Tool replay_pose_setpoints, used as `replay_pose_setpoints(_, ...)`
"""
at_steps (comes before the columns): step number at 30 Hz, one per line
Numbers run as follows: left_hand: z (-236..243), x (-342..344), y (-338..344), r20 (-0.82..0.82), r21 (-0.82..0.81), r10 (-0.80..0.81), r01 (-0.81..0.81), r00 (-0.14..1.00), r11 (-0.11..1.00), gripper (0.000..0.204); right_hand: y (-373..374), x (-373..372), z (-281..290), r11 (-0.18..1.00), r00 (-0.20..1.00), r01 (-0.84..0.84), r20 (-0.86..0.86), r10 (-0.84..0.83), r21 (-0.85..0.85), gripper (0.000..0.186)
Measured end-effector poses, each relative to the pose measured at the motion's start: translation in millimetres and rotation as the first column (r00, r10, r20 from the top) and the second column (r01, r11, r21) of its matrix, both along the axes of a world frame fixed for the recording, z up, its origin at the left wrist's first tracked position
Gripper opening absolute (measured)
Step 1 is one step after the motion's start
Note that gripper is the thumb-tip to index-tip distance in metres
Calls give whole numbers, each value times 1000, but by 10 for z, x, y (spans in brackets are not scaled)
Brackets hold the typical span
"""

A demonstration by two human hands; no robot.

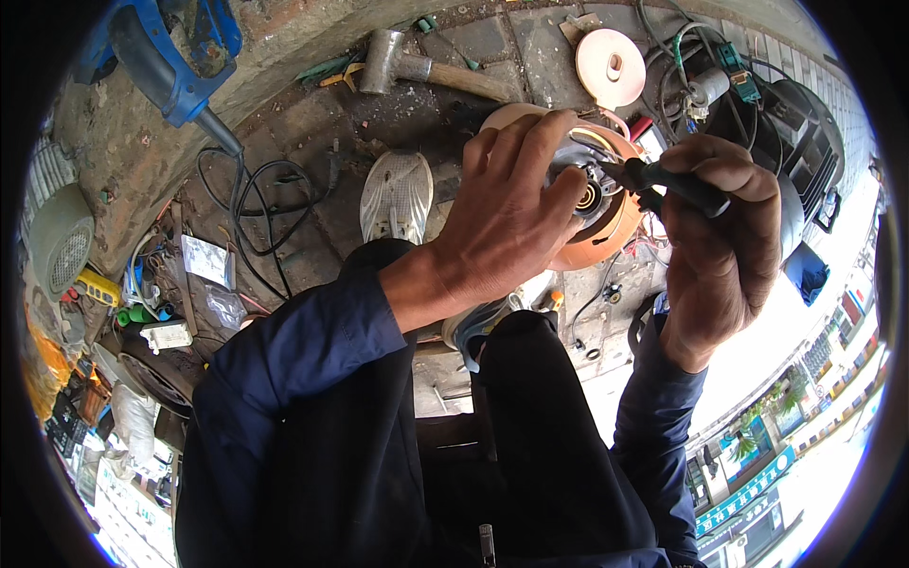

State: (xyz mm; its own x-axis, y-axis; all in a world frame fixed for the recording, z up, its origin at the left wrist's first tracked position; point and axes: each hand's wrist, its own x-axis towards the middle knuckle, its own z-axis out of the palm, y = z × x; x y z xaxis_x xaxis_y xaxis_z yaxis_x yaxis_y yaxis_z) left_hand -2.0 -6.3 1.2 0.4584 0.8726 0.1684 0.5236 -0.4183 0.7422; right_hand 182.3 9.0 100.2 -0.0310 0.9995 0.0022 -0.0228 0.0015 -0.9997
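Observation:
An orange round housing [620,227] sits on the ground in front of my feet, with a metal part and a coppery ring [587,197] at its centre. My left hand [511,194] lies over its left side, fingers curled on the top and thumb by the ring, gripping it. From the right, my right hand [724,237] is closed round black-handled pliers [686,185]. Their pointed tip reaches the metal part, close to my left thumb. Whether the tip grips anything is too small to tell.
A hammer [431,74] lies beyond the housing, near a pale pink disc [611,68]. To the right are tangled wires and a black fan-like casing [791,133]. A blue power tool [175,71] with a black cord rests at far left, above scattered parts and a plastic bag [225,308].

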Motion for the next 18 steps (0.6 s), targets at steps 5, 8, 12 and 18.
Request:
replay_pose_setpoints(5, 0, 3, 2, -2, -3, 3, -3, 1000, 1000, 51, 39, 23, -29, 996, 996, -87, 27, 86, 21, 33)
replay_pose_setpoints(8, -1, 1, 2, -6, 1, 1, -1, 1000, 1000, 51, 39, 30, -47, 996, 996, -86, 32, 86, 11, 33)
replay_pose_setpoints(12, -5, 3, 3, -4, 6, 1, -1, 1000, 1000, 51, 51, 37, -46, 992, 992, -121, 36, 121, 16, 33)
replay_pose_setpoints(18, -8, 2, 3, -6, 8, 0, 0, 1000, 1000, 50, 58, 35, -49, 992, 992, -125, 21, 125, 2, 32)
